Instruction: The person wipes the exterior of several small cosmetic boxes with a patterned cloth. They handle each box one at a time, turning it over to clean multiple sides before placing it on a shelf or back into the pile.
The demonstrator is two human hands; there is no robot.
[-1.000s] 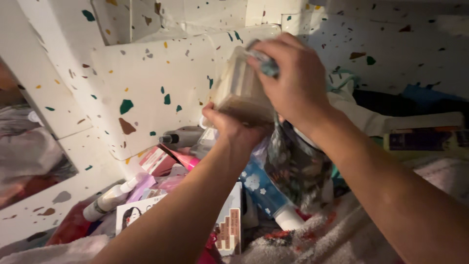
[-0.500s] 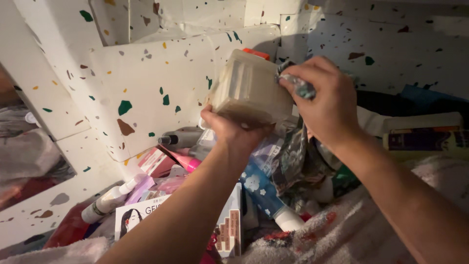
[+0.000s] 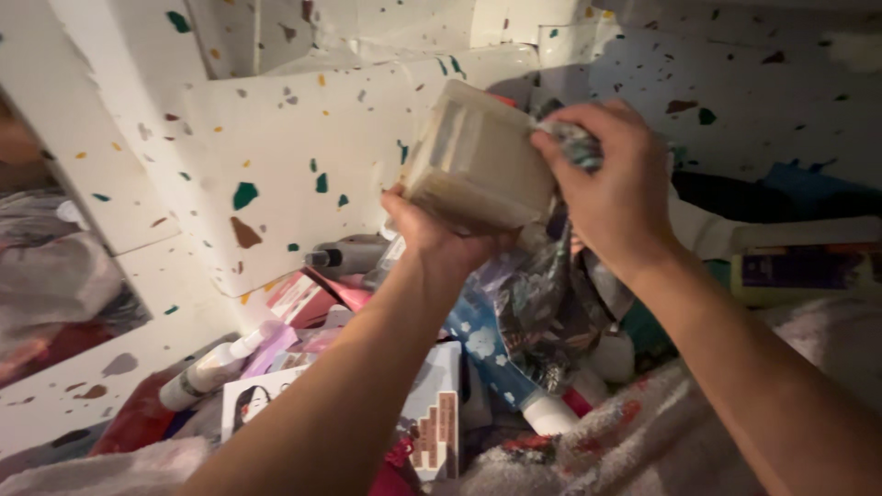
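My left hand (image 3: 439,241) grips the lower edge of a cloudy, see-through plastic box (image 3: 478,158), held up and tilted in front of the speckled white wall. My right hand (image 3: 614,188) is closed on a crumpled patterned cloth (image 3: 571,145), pressing it against the box's right side. The cloth's loose dark floral end (image 3: 542,303) hangs down below the box, between my two forearms.
A speckled white panel (image 3: 276,165) stands behind the box. Below lie a blue flowered tube (image 3: 501,363), a white spray bottle (image 3: 216,367), a grey bottle (image 3: 344,257), small printed cartons (image 3: 432,413) and pink packets (image 3: 317,298). A fuzzy blanket (image 3: 634,441) covers the lower right.
My right hand slid with the cloth from the top of the box to its right side. The box tilted slightly in my left hand.
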